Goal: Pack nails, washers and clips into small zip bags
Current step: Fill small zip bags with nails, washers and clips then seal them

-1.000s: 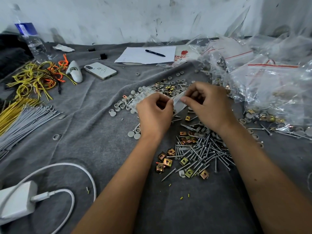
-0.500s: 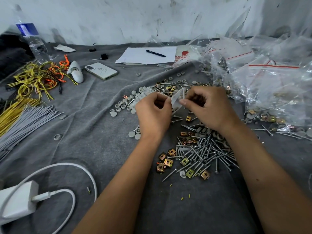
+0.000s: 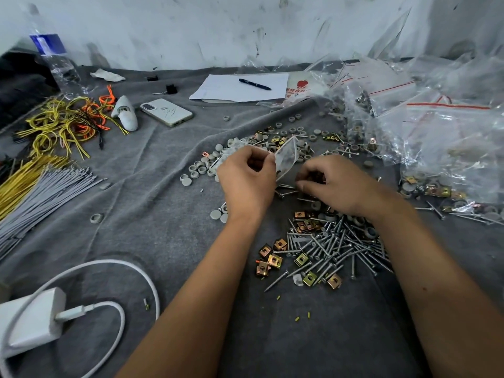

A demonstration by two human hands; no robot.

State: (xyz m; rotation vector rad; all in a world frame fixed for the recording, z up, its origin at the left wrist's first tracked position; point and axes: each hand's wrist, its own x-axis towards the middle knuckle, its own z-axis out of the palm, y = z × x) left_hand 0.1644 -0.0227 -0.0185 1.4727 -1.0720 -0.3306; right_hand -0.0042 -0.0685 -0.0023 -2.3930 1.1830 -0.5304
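My left hand (image 3: pixel 246 180) pinches a small clear zip bag (image 3: pixel 286 156) and holds it upright above the grey cloth. My right hand (image 3: pixel 331 185) is just right of the bag and lower, its fingers curled down among loose parts; what they hold is hidden. A heap of silver nails (image 3: pixel 335 246) lies in front of my right wrist. Brass-coloured clips (image 3: pixel 274 259) lie along the heap's left edge. Grey round washers (image 3: pixel 203 166) are scattered to the left of and behind my hands.
A pile of clear zip bags (image 3: pixel 436 126) fills the right side. A phone (image 3: pixel 166 111), paper with a pen (image 3: pixel 255 84) and a water bottle (image 3: pixel 56 64) lie behind. Yellow and grey ties (image 3: pixel 41 175) sit left; a white charger (image 3: pixel 32 321) with cable near left.
My right hand has let go of the bag's edge and dropped to the cloth beside it. The bag now stands upright in my left hand alone.
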